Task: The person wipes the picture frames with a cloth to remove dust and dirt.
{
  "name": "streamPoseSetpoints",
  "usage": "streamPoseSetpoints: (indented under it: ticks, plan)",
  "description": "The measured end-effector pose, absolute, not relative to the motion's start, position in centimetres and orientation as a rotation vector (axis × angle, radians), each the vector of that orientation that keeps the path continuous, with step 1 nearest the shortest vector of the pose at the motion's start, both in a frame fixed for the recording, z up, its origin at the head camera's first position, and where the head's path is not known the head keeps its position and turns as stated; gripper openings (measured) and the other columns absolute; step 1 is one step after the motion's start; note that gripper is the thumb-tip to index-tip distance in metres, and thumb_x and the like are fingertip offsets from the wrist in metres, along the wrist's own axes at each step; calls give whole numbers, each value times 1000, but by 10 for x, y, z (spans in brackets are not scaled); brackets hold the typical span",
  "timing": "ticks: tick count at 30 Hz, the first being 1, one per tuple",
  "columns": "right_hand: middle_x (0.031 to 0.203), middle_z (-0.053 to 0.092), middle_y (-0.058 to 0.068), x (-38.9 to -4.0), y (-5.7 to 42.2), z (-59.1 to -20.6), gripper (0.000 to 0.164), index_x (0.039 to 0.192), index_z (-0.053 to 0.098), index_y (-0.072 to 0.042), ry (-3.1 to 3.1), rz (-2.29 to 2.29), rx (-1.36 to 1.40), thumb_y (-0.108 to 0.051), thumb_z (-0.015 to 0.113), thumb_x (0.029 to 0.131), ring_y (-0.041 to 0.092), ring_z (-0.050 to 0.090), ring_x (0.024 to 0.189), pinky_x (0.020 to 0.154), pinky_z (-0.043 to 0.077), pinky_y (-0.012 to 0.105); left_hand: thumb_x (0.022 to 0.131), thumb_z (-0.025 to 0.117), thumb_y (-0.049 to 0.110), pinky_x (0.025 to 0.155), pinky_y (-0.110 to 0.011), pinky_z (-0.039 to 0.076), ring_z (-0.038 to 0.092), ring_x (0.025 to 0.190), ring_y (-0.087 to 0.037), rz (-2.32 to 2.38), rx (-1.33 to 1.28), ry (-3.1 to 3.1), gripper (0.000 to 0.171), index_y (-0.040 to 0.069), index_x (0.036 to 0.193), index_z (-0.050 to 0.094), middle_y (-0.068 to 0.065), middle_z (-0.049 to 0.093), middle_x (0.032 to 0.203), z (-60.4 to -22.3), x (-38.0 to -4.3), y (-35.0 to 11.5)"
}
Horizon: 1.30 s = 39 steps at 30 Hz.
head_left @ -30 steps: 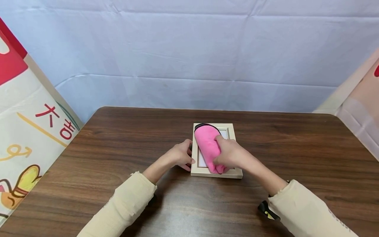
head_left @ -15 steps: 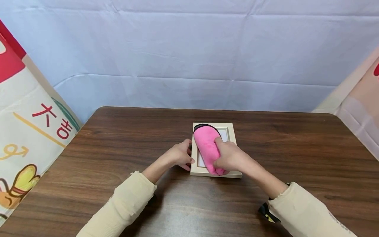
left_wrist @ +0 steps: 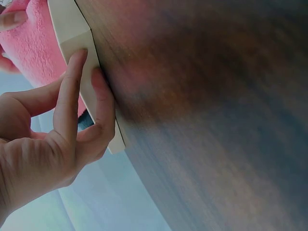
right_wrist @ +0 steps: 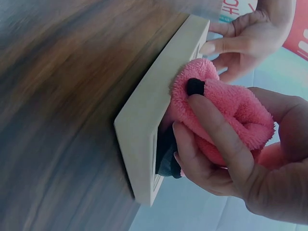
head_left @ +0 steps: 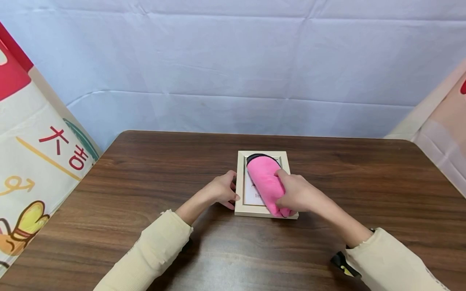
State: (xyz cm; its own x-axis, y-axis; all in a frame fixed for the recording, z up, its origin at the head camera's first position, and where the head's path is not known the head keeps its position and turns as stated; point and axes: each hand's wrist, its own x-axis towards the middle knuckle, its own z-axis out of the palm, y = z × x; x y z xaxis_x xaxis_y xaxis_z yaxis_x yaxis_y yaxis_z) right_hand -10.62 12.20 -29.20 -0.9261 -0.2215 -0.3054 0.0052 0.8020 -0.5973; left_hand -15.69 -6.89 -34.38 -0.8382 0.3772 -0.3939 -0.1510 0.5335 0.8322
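Observation:
A cream picture frame (head_left: 240, 173) lies flat on the dark wooden table, with a white printed sheet (head_left: 251, 197) showing inside it. My left hand (head_left: 220, 190) holds the frame's left edge; in the left wrist view, fingers (left_wrist: 72, 91) press its outer side. A folded, fluffy pink cloth (head_left: 263, 178) with a black edge lies slantwise across the frame's right part. My right hand (head_left: 298, 192) grips the cloth from the right, its fingers (right_wrist: 224, 130) curled round the bunched end in the right wrist view. The cloth hides much of the sheet.
The brown wooden table (head_left: 164, 153) extends around the frame on all sides. A pale cloth backdrop (head_left: 233, 60) hangs behind it, and a printed hanging (head_left: 32, 153) stands at the left. A black strap (head_left: 344, 264) shows under the right sleeve.
My right hand has moved the pink cloth rightward over the frame, uncovering print on the sheet's left side. The left hand and the frame stay in place.

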Motion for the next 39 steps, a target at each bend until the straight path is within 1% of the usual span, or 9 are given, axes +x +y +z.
streamPoseSetpoints:
  ticks: [3, 6, 10, 13, 20, 26, 30, 32, 39]
  plan:
    - [83, 54, 15, -105, 128, -291, 73, 135, 26, 5, 2610, -877, -154, 6, 58, 69, 15, 58, 47, 47, 53, 29, 77, 60, -17, 55, -32, 57, 59, 70, -25, 1291, 178, 2231, 57, 1, 126, 38, -17, 49, 96, -343, -157, -70]
    - [94, 53, 19, -105, 133, -289, 73, 135, 27, 4, 2598, -894, -141, 7, 59, 69, 16, 58, 48, 47, 53, 30, 76, 61, -18, 55, -32, 57, 59, 70, -25, 1288, 173, 2234, 57, 1, 125, 38, -17, 49, 96, -343, -156, -70]
    - [98, 52, 22, -105, 140, -287, 72, 134, 29, 4, 2609, -895, -139, 7, 59, 68, 16, 58, 48, 46, 53, 30, 77, 62, -17, 55, -32, 57, 60, 70, -25, 1273, 168, 2243, 58, 1, 126, 38, -17, 49, 97, -342, -156, -71]
    - [96, 52, 23, -104, 144, -285, 71, 133, 30, 4, 2612, -900, -144, 7, 59, 68, 16, 58, 48, 46, 54, 30, 77, 62, -16, 55, -32, 57, 60, 70, -25, 1265, 166, 2248, 58, 2, 127, 38, -16, 49, 97, -340, -155, -72]
    - [109, 47, 27, -102, 143, -284, 71, 132, 30, 5, 2619, -906, -164, 8, 59, 68, 16, 58, 49, 45, 53, 30, 76, 61, -17, 54, -32, 57, 62, 66, -25, 1283, 170, 2243, 59, 1, 127, 38, -17, 50, 96, -339, -154, -74]
    - [108, 47, 27, -100, 136, -285, 72, 132, 30, 6, 2617, -909, -166, 8, 60, 67, 16, 58, 49, 45, 53, 29, 76, 62, -16, 54, -32, 57, 62, 67, -25, 1277, 167, 2250, 59, 1, 127, 38, -17, 49, 96, -338, -153, -74]
    - [103, 48, 24, -101, 128, -286, 72, 133, 29, 7, 2610, -909, -168, 8, 59, 68, 16, 58, 48, 45, 53, 29, 77, 62, -16, 54, -32, 57, 62, 66, -26, 1280, 173, 2245, 59, 1, 127, 37, -17, 50, 96, -338, -153, -75]
    - [95, 51, 20, -102, 124, -287, 72, 132, 29, 7, 2627, -878, -189, 7, 59, 68, 15, 57, 49, 46, 52, 28, 77, 61, -16, 54, -32, 57, 63, 66, -26, 1281, 175, 2243, 59, 1, 127, 37, -17, 50, 96, -338, -153, -76]
    - [85, 53, 15, -102, 110, -290, 66, 125, 35, 9, 2696, -852, -229, 5, 61, 65, 15, 56, 50, 45, 51, 26, 77, 61, -16, 54, -31, 57, 63, 66, -26, 1286, 182, 2235, 59, 1, 128, 37, -17, 50, 96, -338, -153, -77]
